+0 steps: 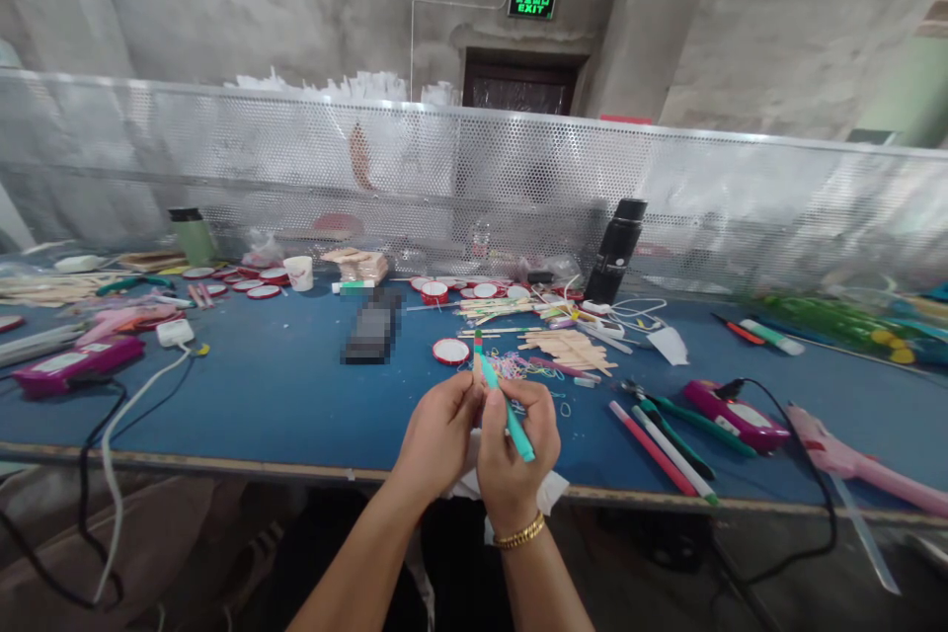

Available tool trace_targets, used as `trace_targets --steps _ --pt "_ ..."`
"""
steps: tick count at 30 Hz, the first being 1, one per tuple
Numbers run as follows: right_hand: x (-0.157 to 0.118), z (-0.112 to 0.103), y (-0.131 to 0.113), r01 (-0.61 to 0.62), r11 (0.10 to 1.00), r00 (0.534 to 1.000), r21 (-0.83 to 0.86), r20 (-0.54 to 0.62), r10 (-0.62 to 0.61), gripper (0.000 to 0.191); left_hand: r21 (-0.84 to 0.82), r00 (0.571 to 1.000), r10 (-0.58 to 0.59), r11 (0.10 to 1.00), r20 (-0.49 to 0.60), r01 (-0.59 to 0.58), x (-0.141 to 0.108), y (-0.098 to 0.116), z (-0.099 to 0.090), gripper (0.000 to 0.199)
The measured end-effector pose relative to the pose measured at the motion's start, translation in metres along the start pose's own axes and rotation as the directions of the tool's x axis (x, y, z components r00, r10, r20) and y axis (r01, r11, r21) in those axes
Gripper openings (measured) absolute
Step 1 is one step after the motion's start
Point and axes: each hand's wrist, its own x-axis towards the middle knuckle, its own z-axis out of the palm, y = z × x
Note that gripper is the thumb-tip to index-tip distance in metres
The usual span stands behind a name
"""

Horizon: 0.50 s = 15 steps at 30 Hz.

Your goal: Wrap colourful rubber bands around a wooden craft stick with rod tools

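Observation:
My left hand [436,425] is closed on a wooden craft stick [478,344], held upright, its top end banded in green and red. In my right hand [508,474] a teal marker [520,437] is gripped like a pen, its upper end touching or very near the stick. White paper [552,491] shows beneath my hands at the table edge. Just beyond them lie a heap of small coloured rubber bands [511,365], a loose pile of plain craft sticks [574,353] and a round white disc with a red rim [451,351].
On the right are a pink marker [652,447], pliers [673,439], a purple box [737,415] with a cable and a pink glue gun [836,454]. A black bottle [616,252] stands behind. To the left are a blurred dark phone-like object [372,326] and a paper cup [299,273].

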Motion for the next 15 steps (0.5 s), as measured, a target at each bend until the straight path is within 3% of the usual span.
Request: trace_targets --steps 15 --pt "0.0006 0.0007 -0.0008 -0.035 0.999 0.999 -0.034 -0.038 0.033 0.007 0.016 1.0 0.002 1.0 0.01 -0.002 -0.0005 0.0019 -0.001 0.044"
